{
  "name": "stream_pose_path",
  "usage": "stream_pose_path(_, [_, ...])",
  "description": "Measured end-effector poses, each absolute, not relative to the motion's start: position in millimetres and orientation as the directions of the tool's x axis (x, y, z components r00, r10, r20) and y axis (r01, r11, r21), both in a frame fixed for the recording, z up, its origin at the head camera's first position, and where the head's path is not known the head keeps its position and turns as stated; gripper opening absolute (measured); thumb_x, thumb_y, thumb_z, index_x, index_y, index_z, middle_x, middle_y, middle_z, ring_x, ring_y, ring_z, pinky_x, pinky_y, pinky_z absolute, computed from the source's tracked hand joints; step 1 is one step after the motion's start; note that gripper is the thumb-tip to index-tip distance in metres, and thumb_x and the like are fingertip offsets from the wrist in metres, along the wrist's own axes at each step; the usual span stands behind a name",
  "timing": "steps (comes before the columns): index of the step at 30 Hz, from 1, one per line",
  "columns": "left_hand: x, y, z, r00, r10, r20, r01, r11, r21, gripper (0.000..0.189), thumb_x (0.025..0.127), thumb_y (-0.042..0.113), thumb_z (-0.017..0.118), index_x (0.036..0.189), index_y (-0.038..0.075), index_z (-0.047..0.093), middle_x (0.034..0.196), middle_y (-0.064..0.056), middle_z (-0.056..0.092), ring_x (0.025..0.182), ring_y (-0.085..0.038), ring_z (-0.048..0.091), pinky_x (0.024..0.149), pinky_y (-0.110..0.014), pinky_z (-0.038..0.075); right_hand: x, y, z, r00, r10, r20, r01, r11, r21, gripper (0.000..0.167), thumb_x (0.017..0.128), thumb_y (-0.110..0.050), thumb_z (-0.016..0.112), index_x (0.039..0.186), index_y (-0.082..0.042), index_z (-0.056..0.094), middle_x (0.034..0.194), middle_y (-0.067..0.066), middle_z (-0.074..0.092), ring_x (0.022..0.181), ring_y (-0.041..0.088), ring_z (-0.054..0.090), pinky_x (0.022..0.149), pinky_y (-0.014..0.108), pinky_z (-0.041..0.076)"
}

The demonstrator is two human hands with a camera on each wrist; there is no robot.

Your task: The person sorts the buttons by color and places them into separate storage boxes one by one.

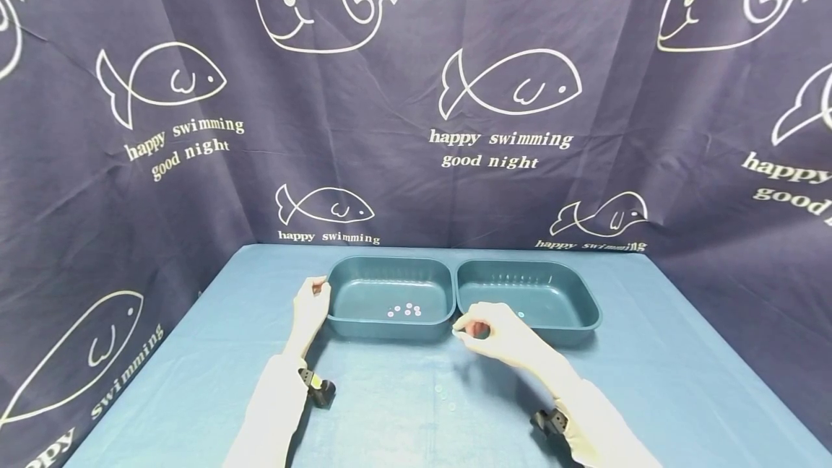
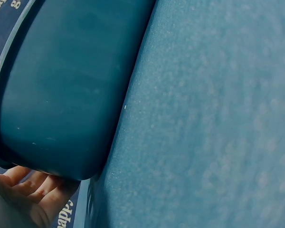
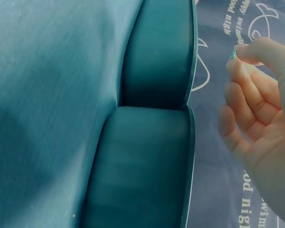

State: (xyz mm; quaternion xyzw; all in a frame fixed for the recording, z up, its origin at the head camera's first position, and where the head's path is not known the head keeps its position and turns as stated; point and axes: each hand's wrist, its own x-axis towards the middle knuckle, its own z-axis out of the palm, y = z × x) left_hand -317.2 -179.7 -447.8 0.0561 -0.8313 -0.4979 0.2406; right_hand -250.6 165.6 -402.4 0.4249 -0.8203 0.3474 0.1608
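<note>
My left hand (image 1: 313, 302) holds the left end of a teal plastic bin (image 1: 390, 331); in the left wrist view its fingers (image 2: 54, 194) lie against the outside of the end wall. Several small pink discs (image 1: 408, 312) are scattered on that bin's floor. Between the thumb and forefinger of my right hand (image 1: 497, 334) is a tiny green disc (image 3: 233, 54), pinched near its edge. This hand hovers in front of the place where the two bins meet. One small light-blue disc (image 1: 521, 315) lies inside the second teal bin (image 1: 572, 327), partly hidden behind the hand.
Several pale green discs (image 1: 444, 396) lie on the blue tablecloth (image 1: 383, 410) in front of the bins, between the forearms. A dark curtain (image 1: 416, 215) with white fish drawings hangs behind the table and along both sides. Each wrist carries a small black camera (image 1: 321, 389).
</note>
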Motion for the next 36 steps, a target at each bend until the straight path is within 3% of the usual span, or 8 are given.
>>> stream_pose_path(9, [-317, -179, -448, -0.876, -0.335, 0.348, 0.15, 0.495, 0.856, 0.025, 0.091, 0.004, 0.049, 0.11, -0.008, 0.058, 0.109, -0.028, 0.062, 0.105, -0.041, 0.059, 0.094, -0.049, 0.045, -257, 176, -398, -0.661, -0.534, 0.527, -0.75, 0.443, -0.491, 0.014, 0.077, -0.009, 0.071, 0.088, -0.018, 0.069, 0.069, -0.014, 0.059, 0.064, -0.004, 0.052, 0.058, 0.018, 0.047])
stream_pose_path(19, [-318, -179, -448, -0.876, -0.337, 0.344, 0.146, 0.495, 0.856, 0.026, 0.091, 0.004, 0.048, 0.111, -0.008, 0.057, 0.11, -0.029, 0.062, 0.105, -0.041, 0.059, 0.095, -0.049, 0.045, -265, 189, -398, -0.657, -0.495, 0.569, -0.753, 0.467, -0.464, 0.015, 0.074, -0.005, 0.07, 0.085, -0.015, 0.069, 0.069, -0.014, 0.059, 0.066, -0.002, 0.053, 0.061, 0.02, 0.048])
stream_pose_path(36, [-316, -180, -447, -0.884, -0.335, 0.327, 0.127, 0.502, 0.856, 0.027, 0.091, 0.007, 0.048, 0.113, -0.007, 0.057, 0.112, -0.028, 0.061, 0.106, -0.041, 0.058, 0.095, -0.049, 0.044, -278, 213, -399, -0.759, -0.42, 0.498, -0.649, 0.554, -0.522, 0.014, 0.076, -0.007, 0.069, 0.088, -0.012, 0.072, 0.071, -0.013, 0.06, 0.064, -0.002, 0.052, 0.059, 0.02, 0.047])
